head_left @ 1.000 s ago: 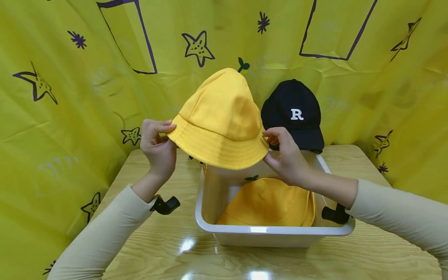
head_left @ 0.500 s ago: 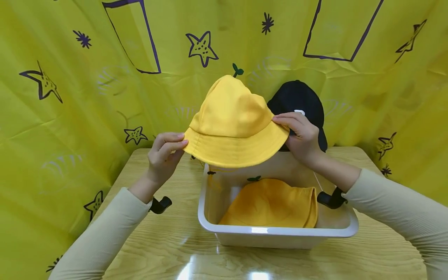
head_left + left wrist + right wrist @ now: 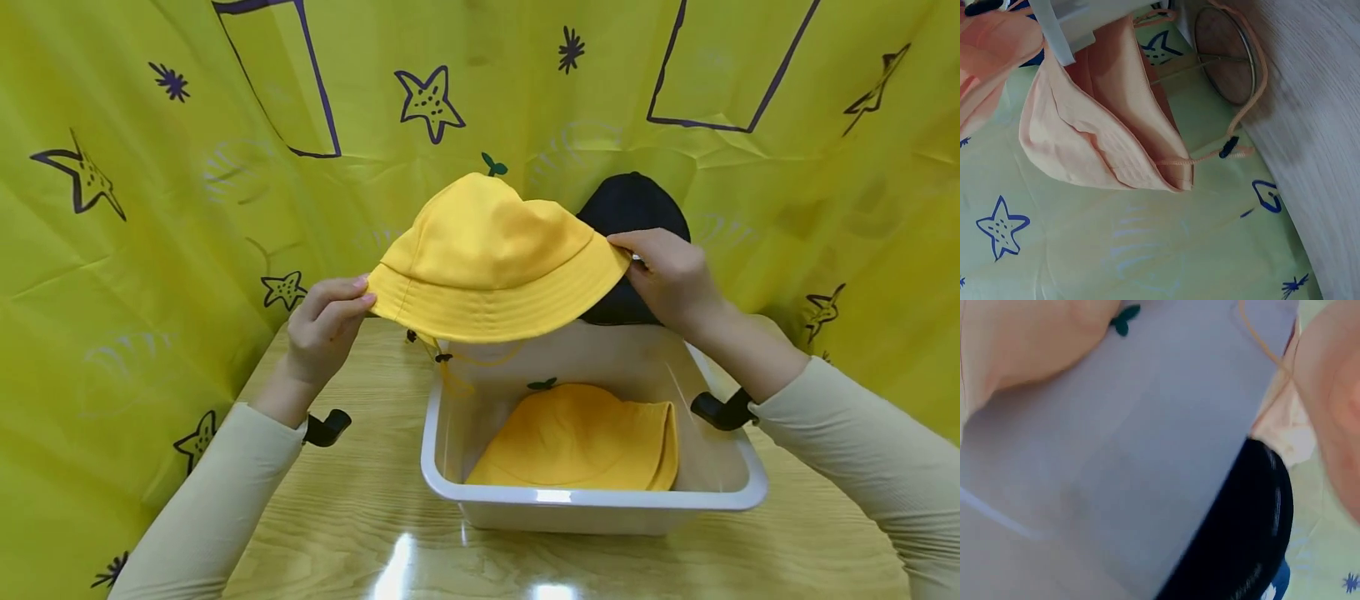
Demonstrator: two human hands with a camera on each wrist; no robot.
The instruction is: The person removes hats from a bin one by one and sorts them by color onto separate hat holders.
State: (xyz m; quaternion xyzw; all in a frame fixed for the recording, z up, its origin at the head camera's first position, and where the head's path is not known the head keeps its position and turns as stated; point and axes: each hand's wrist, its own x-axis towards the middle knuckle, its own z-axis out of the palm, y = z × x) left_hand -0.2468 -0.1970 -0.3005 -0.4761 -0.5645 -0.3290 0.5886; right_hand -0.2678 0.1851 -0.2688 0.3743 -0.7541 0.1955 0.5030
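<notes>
A yellow bucket hat [image 3: 487, 258] with a green sprout on its crown is held up above the white bin [image 3: 592, 498]. My left hand [image 3: 318, 329] pinches its brim at the left. At the right end of the brim, my right hand [image 3: 675, 275] grips it between thumb and fingers. A cord with a dark toggle [image 3: 444, 358] hangs below the hat. Inside the bin lies another yellow hat [image 3: 577, 437], folded, also with a sprout. Neither wrist view plainly shows the fingers.
Behind the bin stands a black cap [image 3: 637, 204], partly covered by the right hand. A hat [image 3: 1104, 125] with a cord appears beyond the bin in the left wrist view, near a wire ring [image 3: 1225, 56]. A yellow curtain [image 3: 187, 217] backs the wooden table [image 3: 345, 500].
The right hand has shifted right and up along with the brim. The hat's crown has lowered and its brim is stretched wider. The left hand went right, then back left.
</notes>
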